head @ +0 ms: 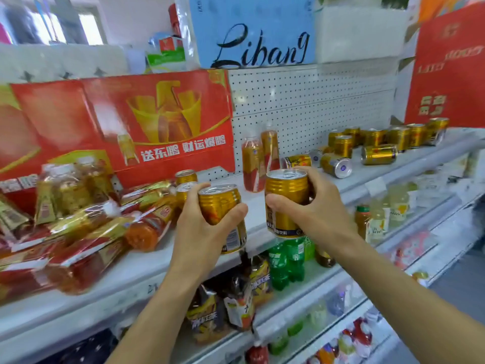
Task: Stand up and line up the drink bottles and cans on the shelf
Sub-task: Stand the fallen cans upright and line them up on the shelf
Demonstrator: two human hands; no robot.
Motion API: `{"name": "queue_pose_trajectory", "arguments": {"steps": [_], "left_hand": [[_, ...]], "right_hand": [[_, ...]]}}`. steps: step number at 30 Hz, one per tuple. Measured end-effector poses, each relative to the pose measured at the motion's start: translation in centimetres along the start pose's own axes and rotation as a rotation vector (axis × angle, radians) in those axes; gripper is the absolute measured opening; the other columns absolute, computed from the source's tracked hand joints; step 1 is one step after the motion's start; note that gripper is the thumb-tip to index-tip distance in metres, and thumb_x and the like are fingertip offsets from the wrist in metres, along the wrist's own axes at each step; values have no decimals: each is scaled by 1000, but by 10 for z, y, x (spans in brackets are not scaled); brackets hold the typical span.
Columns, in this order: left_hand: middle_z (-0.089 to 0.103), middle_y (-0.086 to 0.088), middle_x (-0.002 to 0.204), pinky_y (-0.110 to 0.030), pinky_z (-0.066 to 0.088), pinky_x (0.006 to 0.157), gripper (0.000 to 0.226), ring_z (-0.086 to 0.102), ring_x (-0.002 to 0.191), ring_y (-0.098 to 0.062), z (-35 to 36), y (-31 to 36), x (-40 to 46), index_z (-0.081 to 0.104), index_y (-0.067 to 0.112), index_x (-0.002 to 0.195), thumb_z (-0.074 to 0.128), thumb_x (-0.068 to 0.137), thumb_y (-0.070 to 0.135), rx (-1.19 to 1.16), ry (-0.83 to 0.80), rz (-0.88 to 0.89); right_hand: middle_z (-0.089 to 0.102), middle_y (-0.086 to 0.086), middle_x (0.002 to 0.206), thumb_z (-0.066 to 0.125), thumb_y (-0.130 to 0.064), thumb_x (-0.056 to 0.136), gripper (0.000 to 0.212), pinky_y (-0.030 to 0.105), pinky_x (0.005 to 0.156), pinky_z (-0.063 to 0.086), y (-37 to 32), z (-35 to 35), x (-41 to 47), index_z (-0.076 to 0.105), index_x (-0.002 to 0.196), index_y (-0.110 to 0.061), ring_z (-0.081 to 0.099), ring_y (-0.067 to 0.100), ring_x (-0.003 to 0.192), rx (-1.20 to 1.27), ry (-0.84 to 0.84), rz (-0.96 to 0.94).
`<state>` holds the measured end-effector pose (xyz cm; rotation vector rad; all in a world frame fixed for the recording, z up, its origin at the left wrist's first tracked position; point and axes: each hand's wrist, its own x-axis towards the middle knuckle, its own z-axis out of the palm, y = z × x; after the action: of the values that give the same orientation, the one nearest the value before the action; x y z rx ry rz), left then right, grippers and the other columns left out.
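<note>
At mid-frame the left hand (199,227) grips one gold can (223,206), the right hand (317,206) another gold can (286,198), under blue "Libang" packaging (252,30) at top centre.

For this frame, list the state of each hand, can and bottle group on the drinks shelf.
Left hand: grips a gold can, tilted.
Right hand: grips another gold can, upright.
Two orange plastic bottles: standing by the pegboard.
Wrapped orange bottles: lying in a heap.
Gold cans lying on their sides: not yet stood.
Far row of gold cans: upright.
</note>
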<state>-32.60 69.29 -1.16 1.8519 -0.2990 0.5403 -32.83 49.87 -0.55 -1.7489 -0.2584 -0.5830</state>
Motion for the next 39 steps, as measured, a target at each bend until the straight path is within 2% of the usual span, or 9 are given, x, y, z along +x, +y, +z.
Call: {"name": "queue_pose_trajectory", "arguments": {"steps": [3,8,13,17,20,27,33,36,39], "left_hand": [[64,12,108,-21,55,74,76,64,90,0,70,13,9,44,31,130,72,64,59,-45,-27,1],[62,19,102,-12,52,64,74,62,83,10,196,46,27,43,34,128,71,63,56,-114,-65,-5],[63,17,108,-22,56,75,81,64,89,4,296,69,54,43,35,131,71,60,62,-125,-96,-11],[63,16,107,-14,54,66,75,63,84,8,351,81,85,44,36,127,70,61,60,-116,-137,-21],[62,14,103,-11,50,59,67,63,82,5,378,79,119,42,36,125,72,68,55,-73,-127,-33],[58,13,102,-19,47,65,60,59,90,-1,419,54,229,41,33,126,70,77,51,65,-63,-18],[56,9,109,-18,43,65,70,56,91,-1,445,24,332,39,27,137,71,79,51,153,13,-66],[54,5,116,-20,43,65,72,58,99,-14,457,6,376,37,26,138,72,79,49,197,41,-105],[54,2,116,-29,47,77,72,57,103,-19,467,-15,407,38,22,137,75,79,45,234,53,-177]], "right_hand": [[66,-14,99,83,-37,70,44,11,68,51,21,-62,14,56,105,-36,64,-5,85,-39,11,-7],[68,-12,99,85,-38,68,55,17,70,54,61,-173,48,57,114,-30,66,-1,85,-124,14,-2],[69,-8,99,85,-43,65,58,22,71,57,98,-267,88,58,113,-27,68,4,85,-170,-6,11],[68,-9,99,84,-37,70,49,21,70,56,124,-316,128,58,111,-28,67,2,85,-150,3,10],[68,-10,98,84,-38,69,51,20,71,57,143,-339,164,58,112,-28,67,2,85,-145,-9,2],[67,-6,93,81,-47,68,46,22,69,55,193,-363,277,59,101,-25,66,7,83,-231,-64,-50],[61,-15,97,80,-47,70,50,7,54,44,228,-356,386,52,108,-30,60,-5,80,-264,-197,-35],[58,-14,103,82,-46,69,61,15,61,45,246,-352,432,46,116,-32,58,-1,87,-313,-277,-17],[62,-10,100,84,-42,68,60,19,59,48,263,-345,468,48,114,-28,61,2,83,-426,-387,19]]}}
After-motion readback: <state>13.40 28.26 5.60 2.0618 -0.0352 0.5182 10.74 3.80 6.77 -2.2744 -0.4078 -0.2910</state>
